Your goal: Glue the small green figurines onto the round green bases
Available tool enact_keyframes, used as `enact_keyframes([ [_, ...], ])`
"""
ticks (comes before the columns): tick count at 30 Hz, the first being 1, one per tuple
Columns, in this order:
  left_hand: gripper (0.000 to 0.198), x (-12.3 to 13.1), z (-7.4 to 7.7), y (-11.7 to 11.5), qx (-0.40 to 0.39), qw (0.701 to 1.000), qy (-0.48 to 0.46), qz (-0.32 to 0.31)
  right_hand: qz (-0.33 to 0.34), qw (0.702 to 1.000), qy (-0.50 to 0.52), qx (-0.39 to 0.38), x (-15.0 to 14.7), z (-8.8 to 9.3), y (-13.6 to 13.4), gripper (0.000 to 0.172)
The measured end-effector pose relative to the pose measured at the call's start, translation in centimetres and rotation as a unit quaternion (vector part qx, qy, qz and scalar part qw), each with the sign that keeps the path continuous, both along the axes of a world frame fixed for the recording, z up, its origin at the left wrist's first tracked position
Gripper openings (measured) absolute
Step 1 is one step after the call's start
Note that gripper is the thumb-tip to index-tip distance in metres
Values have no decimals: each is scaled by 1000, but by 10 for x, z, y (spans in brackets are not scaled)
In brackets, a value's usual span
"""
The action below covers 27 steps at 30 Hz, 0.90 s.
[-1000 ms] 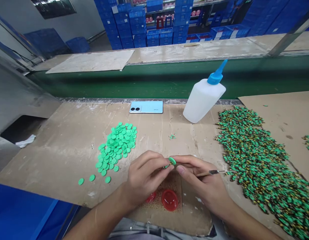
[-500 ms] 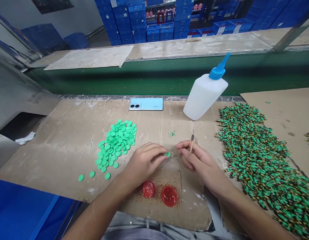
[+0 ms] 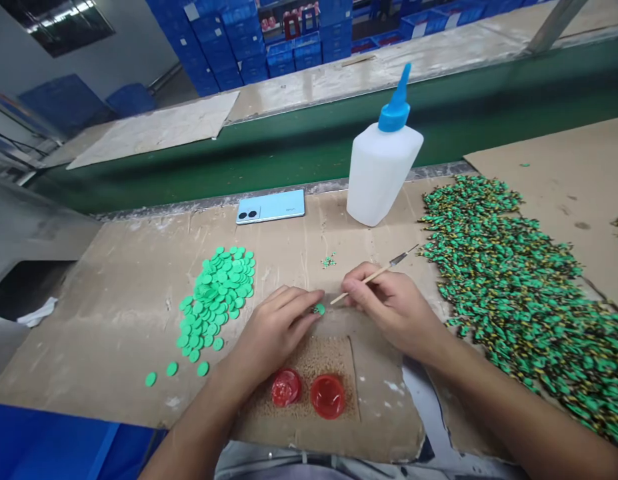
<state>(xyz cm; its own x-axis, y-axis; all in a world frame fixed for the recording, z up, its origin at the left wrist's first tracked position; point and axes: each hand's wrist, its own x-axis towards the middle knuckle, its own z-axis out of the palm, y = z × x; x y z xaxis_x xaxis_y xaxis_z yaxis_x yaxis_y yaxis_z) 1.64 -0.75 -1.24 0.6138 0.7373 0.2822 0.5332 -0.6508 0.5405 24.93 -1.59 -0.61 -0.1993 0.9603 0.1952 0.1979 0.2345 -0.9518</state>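
In the head view, the left hand point(image 3: 273, 331) curves low over a cardboard sheet point(image 3: 113, 347), its fingertips point(image 3: 309, 300) at a small green piece point(image 3: 319, 309); whether they grip it, I cannot tell. The right hand point(image 3: 393, 308) holds a slim wooden-handled pick point(image 3: 371, 279) in a narrow pinch, its butt end just beside that piece. Two round red cups point(image 3: 286, 388) sit below the hands, loose green discs point(image 3: 213, 300) lie left, and a broad heap of green-and-yellow pieces point(image 3: 509, 287) spreads right.

This was a factory workshop. Stacked blue plastic crates point(image 3: 229, 47) filled the far end, and a green-sided assembly line point(image 3: 299, 157) ran behind a cardboard-covered workbench point(image 3: 109, 347) heaped with small green parts point(image 3: 513, 293)
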Motion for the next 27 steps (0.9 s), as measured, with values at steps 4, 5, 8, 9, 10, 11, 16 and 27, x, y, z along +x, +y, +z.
enact_keyframes([
  [4, 24, -3, 8, 2, -30, 1000, 1, -9, -6, 1000, -28, 13, -7, -5, 0, 28],
  [5, 21, -3, 10, 3, -35, 999, 3, -15, -5, 999, -33, 13, -8, -6, 0, 28],
  [8, 15, -3, 10, 4, -34, 999, 7, -24, 9, 999, -42, 12, -9, -8, 0, 26],
  [9, 14, -3, 9, 4, -31, 999, 9, -23, 14, 999, -48, 13, -10, -9, 0, 26],
  [10, 14, -3, 8, 4, -28, 999, 12, -22, 20, 998, -56, 12, -10, -9, 0, 27],
  [11, 14, -4, 7, 4, -25, 999, 15, -21, 25, 997, -66, 8, -10, -10, 0, 28],
  [16, 14, -3, 8, 5, -27, 999, 16, -6, 37, 995, -93, -22, -13, -10, 1, 31],
  [27, 14, 1, 11, 4, -24, 1000, 10, -8, 56, 994, -85, -27, -12, -10, 2, 29],
])
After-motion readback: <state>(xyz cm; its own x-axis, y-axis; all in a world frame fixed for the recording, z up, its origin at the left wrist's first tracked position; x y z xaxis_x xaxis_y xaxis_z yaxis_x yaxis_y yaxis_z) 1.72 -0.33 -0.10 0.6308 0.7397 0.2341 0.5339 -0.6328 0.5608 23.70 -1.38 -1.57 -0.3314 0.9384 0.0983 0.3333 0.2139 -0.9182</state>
